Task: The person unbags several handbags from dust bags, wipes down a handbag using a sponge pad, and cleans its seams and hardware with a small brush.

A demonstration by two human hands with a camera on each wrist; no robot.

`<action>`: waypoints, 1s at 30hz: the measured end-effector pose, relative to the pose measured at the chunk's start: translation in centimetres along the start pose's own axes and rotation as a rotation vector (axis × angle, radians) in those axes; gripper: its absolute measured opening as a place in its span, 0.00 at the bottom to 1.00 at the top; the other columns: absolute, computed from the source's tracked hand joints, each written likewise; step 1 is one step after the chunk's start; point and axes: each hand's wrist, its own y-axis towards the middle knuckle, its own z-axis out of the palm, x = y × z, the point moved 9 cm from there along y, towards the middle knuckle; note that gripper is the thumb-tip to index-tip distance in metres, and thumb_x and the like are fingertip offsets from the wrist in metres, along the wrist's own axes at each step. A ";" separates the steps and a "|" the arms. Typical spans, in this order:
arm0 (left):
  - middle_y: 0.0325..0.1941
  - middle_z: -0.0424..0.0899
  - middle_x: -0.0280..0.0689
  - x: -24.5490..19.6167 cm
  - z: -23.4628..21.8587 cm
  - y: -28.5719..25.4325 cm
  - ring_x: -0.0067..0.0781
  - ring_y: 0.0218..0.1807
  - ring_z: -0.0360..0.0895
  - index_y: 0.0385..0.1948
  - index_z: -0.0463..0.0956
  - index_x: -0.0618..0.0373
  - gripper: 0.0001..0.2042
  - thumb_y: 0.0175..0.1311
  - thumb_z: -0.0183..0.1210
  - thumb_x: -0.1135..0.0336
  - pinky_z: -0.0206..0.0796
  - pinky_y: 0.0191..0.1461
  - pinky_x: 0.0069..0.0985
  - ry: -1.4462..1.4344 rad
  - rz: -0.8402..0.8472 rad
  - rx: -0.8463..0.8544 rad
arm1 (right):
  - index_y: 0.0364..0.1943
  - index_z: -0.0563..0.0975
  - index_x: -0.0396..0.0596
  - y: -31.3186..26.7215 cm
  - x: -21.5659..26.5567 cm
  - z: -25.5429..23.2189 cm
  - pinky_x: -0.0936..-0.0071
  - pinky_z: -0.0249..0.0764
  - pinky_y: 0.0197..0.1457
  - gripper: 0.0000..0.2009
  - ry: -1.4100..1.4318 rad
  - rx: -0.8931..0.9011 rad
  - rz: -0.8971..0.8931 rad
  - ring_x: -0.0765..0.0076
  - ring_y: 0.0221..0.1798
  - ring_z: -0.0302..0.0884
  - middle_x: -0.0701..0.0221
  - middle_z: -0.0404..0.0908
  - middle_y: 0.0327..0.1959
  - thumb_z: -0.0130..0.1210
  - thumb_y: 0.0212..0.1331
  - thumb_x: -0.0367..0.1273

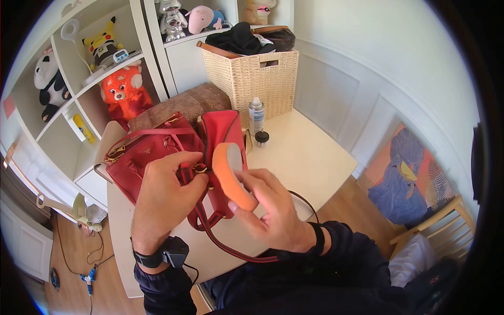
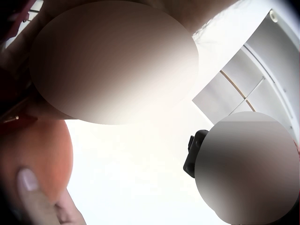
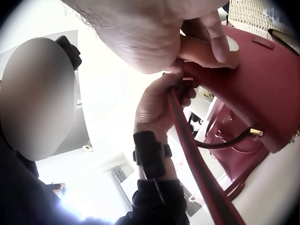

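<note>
My left hand [image 1: 167, 191] pinches a red strap by its gold clasp, and the dark-edged strap [image 3: 187, 145] hangs in a loop down towards my lap. In my right hand [image 1: 281, 218] is an orange sponge [image 1: 227, 176] with a pale grey face, gripped between thumb and fingers. The sponge is raised just right of the clasp, close in front of a red handbag [image 1: 223, 123] standing on the table. A second red handbag [image 1: 149, 144] with gold hardware lies to its left, partly behind my left hand.
The white table [image 1: 310, 152] bears a spray can [image 1: 256, 116], a small black-topped item [image 1: 261, 138] and a brown patterned bag [image 1: 184, 107]. Behind stands a wicker basket [image 1: 247, 76] of bags. Shelves hold plush toys. Cables lie on the floor at left; a wooden chair [image 1: 446, 220] stands right.
</note>
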 end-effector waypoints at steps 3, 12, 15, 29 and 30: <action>0.47 0.93 0.43 0.2 -0.3 0.2 0.26 0.48 0.87 0.57 0.85 0.72 0.21 0.61 0.68 0.74 0.78 0.58 0.27 -0.005 0.021 -0.017 | 0.65 0.78 0.35 -1.2 1.3 0.2 0.57 0.82 0.56 0.28 0.059 0.091 -0.052 0.43 0.54 0.84 0.52 0.82 0.57 0.69 0.57 0.25; 0.40 0.92 0.40 0.3 -0.7 0.5 0.21 0.41 0.84 0.50 0.87 0.67 0.15 0.62 0.69 0.73 0.76 0.46 0.23 0.003 0.024 -0.044 | 0.62 0.82 0.36 -2.2 1.4 -3.1 0.60 0.84 0.54 0.27 -0.018 0.203 -0.121 0.49 0.53 0.86 0.55 0.84 0.59 0.71 0.54 0.23; 0.40 0.91 0.38 0.2 -0.7 0.4 0.19 0.39 0.84 0.48 0.88 0.67 0.13 0.62 0.69 0.75 0.76 0.44 0.22 -0.070 0.029 -0.043 | 0.62 0.82 0.34 -0.7 1.2 -4.6 0.61 0.84 0.55 0.26 -0.054 0.041 -0.159 0.47 0.53 0.86 0.53 0.84 0.59 0.71 0.55 0.21; 0.40 0.90 0.35 -0.3 -2.8 -0.8 0.17 0.39 0.84 0.49 0.86 0.70 0.10 0.67 0.69 0.80 0.76 0.44 0.18 -0.415 -0.057 -0.123 | 0.64 0.82 0.42 -0.8 0.8 -1.6 0.60 0.84 0.51 0.31 -0.017 0.155 -0.169 0.48 0.52 0.85 0.61 0.85 0.59 0.70 0.50 0.20; 0.39 0.90 0.34 0.0 -2.9 -0.7 0.17 0.38 0.84 0.49 0.87 0.69 0.10 0.67 0.69 0.80 0.75 0.43 0.17 -0.423 -0.047 -0.145 | 0.64 0.82 0.43 -1.3 0.8 -1.3 0.60 0.84 0.50 0.31 -0.002 0.191 -0.173 0.49 0.51 0.84 0.62 0.84 0.59 0.70 0.50 0.20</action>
